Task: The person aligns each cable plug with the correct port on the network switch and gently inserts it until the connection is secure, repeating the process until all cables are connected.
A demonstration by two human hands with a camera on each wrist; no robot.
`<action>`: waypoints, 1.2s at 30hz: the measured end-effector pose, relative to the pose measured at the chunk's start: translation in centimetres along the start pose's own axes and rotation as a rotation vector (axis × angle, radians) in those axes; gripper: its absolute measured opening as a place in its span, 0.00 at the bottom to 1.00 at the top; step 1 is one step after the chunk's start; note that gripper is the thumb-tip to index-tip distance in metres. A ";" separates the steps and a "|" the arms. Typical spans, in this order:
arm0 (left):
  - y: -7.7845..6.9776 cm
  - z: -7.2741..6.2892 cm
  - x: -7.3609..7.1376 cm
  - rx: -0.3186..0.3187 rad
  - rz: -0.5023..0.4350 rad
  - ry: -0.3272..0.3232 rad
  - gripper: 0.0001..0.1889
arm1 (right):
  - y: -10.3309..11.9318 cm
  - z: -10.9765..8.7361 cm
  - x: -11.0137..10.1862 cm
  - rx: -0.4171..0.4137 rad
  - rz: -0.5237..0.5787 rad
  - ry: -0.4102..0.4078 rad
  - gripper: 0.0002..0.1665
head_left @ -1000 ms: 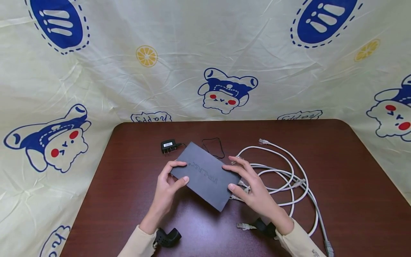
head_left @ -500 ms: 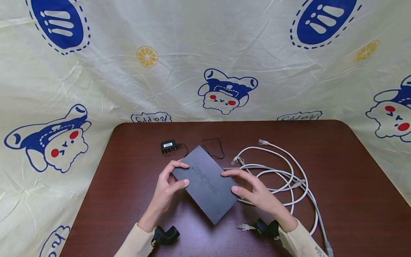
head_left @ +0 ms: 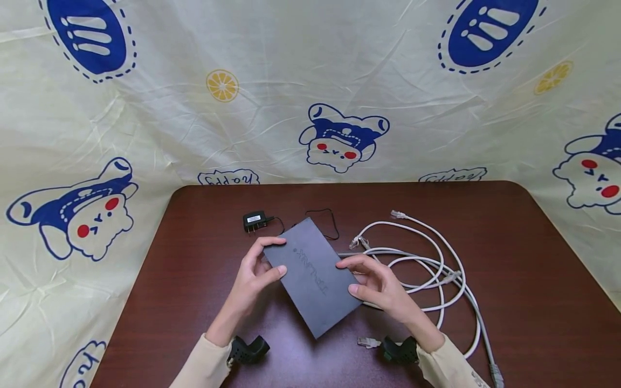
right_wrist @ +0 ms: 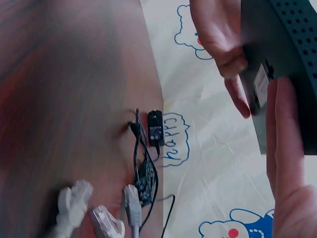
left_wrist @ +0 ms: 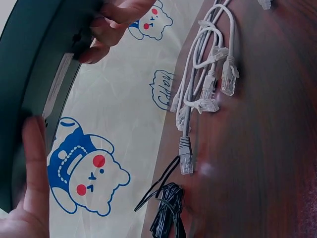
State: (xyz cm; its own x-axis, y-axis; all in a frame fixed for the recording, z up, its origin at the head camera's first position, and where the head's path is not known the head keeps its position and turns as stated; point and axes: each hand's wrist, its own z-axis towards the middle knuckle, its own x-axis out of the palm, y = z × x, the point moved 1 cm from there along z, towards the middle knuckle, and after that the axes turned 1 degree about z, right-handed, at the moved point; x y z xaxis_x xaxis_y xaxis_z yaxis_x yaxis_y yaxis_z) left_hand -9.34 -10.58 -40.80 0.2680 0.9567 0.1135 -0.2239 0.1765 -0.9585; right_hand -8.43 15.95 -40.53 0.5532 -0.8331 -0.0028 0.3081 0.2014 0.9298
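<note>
A flat dark grey network switch [head_left: 310, 291] with a TP-Link logo on its top is held above the table, turned at an angle. My left hand [head_left: 252, 277] grips its left corner, thumb on top. On the opposite edge, my right hand [head_left: 383, 288] holds it with thumb and index finger on the top face. Both wrist views show fingers reaching under the switch, whose underside carries a white label [left_wrist: 57, 84]. Rows of vent holes line one side of the switch [right_wrist: 299, 29] in the right wrist view. Its ports are hidden.
White and grey network cables [head_left: 439, 256] lie in loose coils to the right, with one loose connector [head_left: 368, 342] near the right wrist. A black power adapter [head_left: 254, 220] with its thin cord [head_left: 333, 222] lies behind the switch. A printed cloth [head_left: 271, 129] hangs behind the table [head_left: 543, 269].
The switch has turned clockwise in the head view, its near corner swinging left and toward the person. My right hand has moved slightly nearer the person; both hands keep their hold.
</note>
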 end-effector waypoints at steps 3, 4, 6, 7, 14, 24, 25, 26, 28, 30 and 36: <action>0.1 0.0 0.2 -0.024 -0.040 -0.016 0.23 | -0.1 0.0 0.5 -0.023 0.018 -0.039 0.24; 0.1 0.0 0.3 -0.029 -0.057 -0.019 0.23 | -0.2 -0.1 0.7 -0.025 0.027 -0.053 0.24; 0.1 -0.1 0.6 -0.040 -0.076 -0.027 0.24 | -0.2 -0.1 1.1 -0.044 0.039 -0.077 0.23; 0.1 -0.2 0.7 -0.044 -0.078 -0.031 0.24 | -0.3 -0.2 1.3 -0.049 0.039 -0.093 0.23; -0.2 -0.8 2.3 -0.101 -0.053 -0.014 0.30 | -0.5 0.0 2.6 -0.072 0.030 -0.179 0.24; -0.6 -1.0 3.7 -0.165 0.007 -0.093 0.31 | -0.4 0.2 4.1 -0.067 0.058 -0.169 0.24; -0.6 -0.9 3.7 -0.164 0.006 -0.108 0.30 | -0.4 0.2 4.2 -0.061 0.056 -0.159 0.25; -0.7 -0.9 3.7 -0.162 0.004 -0.123 0.30 | -0.4 0.2 4.2 -0.058 0.052 -0.151 0.25; -0.7 -0.8 3.6 -0.165 -0.003 -0.146 0.30 | -0.4 0.2 4.3 -0.042 0.052 -0.130 0.25; -0.8 -0.8 3.5 -0.172 -0.003 -0.163 0.30 | -0.3 0.2 4.4 -0.032 0.030 -0.117 0.25; -0.8 -0.6 3.2 -0.190 0.007 -0.172 0.30 | -0.2 0.2 4.2 -0.013 -0.030 -0.110 0.26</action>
State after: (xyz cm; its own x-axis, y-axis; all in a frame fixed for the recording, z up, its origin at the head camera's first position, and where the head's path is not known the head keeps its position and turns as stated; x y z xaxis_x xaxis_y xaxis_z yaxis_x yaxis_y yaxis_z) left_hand -7.76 -7.80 -39.77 0.0996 0.9860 0.1340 -0.0408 0.1386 -0.9895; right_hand -6.34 12.25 -40.67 0.4551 -0.8904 0.0104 0.3341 0.1815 0.9249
